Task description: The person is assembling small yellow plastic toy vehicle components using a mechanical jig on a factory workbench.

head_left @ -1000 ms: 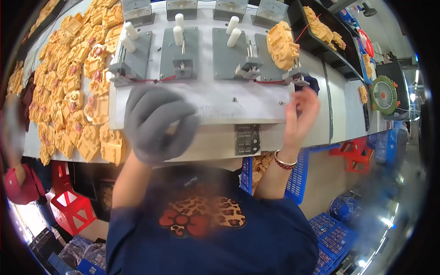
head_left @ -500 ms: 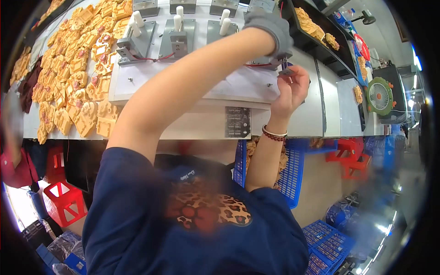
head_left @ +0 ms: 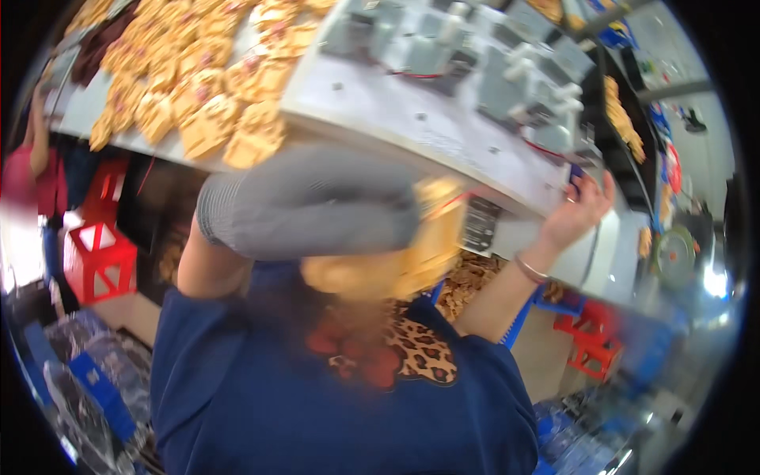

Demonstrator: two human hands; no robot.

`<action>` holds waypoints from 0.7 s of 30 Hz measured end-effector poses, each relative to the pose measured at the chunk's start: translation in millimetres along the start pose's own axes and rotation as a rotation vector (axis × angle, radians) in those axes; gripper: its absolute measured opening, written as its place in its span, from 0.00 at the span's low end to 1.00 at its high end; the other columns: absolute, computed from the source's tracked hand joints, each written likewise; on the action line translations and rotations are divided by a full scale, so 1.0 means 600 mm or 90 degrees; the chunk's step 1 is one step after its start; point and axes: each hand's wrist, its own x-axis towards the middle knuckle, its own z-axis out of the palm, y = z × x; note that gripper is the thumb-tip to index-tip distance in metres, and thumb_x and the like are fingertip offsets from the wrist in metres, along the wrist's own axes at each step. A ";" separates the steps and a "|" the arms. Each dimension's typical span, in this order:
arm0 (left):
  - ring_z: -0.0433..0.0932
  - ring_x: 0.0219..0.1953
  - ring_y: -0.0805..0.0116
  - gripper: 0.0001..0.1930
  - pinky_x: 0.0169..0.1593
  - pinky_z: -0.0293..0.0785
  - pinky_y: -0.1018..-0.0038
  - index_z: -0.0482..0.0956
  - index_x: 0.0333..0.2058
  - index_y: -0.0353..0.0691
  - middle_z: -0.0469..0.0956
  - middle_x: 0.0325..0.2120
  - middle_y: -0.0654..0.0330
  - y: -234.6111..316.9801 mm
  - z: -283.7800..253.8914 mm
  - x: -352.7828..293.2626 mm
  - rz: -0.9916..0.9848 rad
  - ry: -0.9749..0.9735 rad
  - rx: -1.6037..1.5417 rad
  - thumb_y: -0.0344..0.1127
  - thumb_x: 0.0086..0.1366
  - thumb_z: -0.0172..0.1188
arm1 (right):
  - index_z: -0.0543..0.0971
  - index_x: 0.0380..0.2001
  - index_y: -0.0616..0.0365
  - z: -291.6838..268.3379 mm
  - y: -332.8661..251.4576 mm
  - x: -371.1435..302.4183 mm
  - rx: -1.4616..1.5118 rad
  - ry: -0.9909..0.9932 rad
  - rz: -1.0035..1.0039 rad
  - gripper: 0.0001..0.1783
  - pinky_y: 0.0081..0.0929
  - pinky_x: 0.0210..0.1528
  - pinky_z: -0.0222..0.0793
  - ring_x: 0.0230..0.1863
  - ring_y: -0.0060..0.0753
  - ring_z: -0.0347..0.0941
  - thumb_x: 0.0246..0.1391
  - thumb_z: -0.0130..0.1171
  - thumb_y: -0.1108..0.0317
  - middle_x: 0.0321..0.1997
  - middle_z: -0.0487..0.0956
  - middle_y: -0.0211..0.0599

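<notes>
My left hand (head_left: 317,202), in a grey knit glove, is in front of my chest, blurred by motion. It grips a tan moulded plastic part (head_left: 435,241) that sticks out past its fingers; a thin red wire seems to run at the part's upper edge. My bare right hand (head_left: 582,206) reaches to the right end of a row of grey metal fixtures (head_left: 546,107). Its fingers are curled at a small dark purple piece (head_left: 575,179) by the last fixture. Blur hides how firmly they hold it.
Many tan plastic parts (head_left: 202,87) cover the table at left. The fixtures, with white handles, stand on a raised white board (head_left: 380,115). A black tray (head_left: 625,103) holds more parts at right. Below are a blue crate (head_left: 514,324) and red stools (head_left: 99,257). Another person (head_left: 36,178) is at far left.
My left hand has swung back from the right-end fixture to my chest, now with a tan part in it. My right hand stays by that fixture. The whole view has tilted.
</notes>
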 end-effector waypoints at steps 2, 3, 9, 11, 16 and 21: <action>0.70 0.28 0.67 0.16 0.34 0.64 0.73 0.73 0.26 0.34 0.71 0.25 0.57 -0.036 0.058 -0.147 -0.229 0.235 -0.140 0.44 0.59 0.54 | 0.67 0.54 0.58 -0.001 -0.001 0.002 -0.014 0.017 -0.025 0.23 0.24 0.42 0.61 0.39 0.24 0.70 0.55 0.54 0.67 0.38 0.75 0.34; 0.69 0.28 0.68 0.17 0.34 0.64 0.73 0.72 0.23 0.34 0.70 0.24 0.59 -0.059 0.051 -0.201 -0.306 0.265 -0.260 0.45 0.56 0.53 | 0.67 0.54 0.58 -0.004 -0.009 0.002 -0.019 0.012 -0.012 0.23 0.24 0.42 0.61 0.39 0.24 0.70 0.55 0.54 0.67 0.38 0.75 0.34; 0.70 0.43 0.75 0.15 0.48 0.65 0.79 0.74 0.41 0.36 0.74 0.37 0.64 -0.257 0.162 -0.551 -0.678 0.828 -0.042 0.43 0.69 0.48 | 0.68 0.51 0.59 0.009 -0.009 0.003 -0.014 0.059 -0.025 0.17 0.23 0.41 0.62 0.38 0.25 0.69 0.59 0.49 0.72 0.38 0.74 0.35; 0.72 0.46 0.71 0.19 0.48 0.67 0.77 0.73 0.47 0.38 0.76 0.41 0.60 -0.343 0.188 -0.625 -0.689 0.951 0.025 0.47 0.68 0.49 | 0.69 0.50 0.59 0.016 -0.010 0.003 -0.073 0.085 -0.012 0.16 0.23 0.42 0.61 0.38 0.24 0.69 0.59 0.50 0.70 0.39 0.74 0.34; 0.75 0.41 0.67 0.23 0.46 0.70 0.73 0.76 0.45 0.33 0.78 0.39 0.56 -0.357 0.123 -0.569 -0.876 0.641 0.058 0.49 0.65 0.52 | 0.71 0.49 0.59 0.015 -0.012 -0.005 -0.105 0.096 -0.009 0.14 0.22 0.41 0.61 0.38 0.20 0.68 0.59 0.50 0.69 0.39 0.75 0.31; 0.76 0.37 0.69 0.11 0.41 0.70 0.72 0.81 0.33 0.37 0.79 0.31 0.58 -0.090 0.004 -0.300 -0.343 0.189 -0.190 0.35 0.52 0.62 | 0.71 0.48 0.58 0.012 -0.009 -0.006 -0.124 0.099 -0.008 0.14 0.20 0.40 0.60 0.37 0.18 0.67 0.60 0.51 0.68 0.38 0.74 0.29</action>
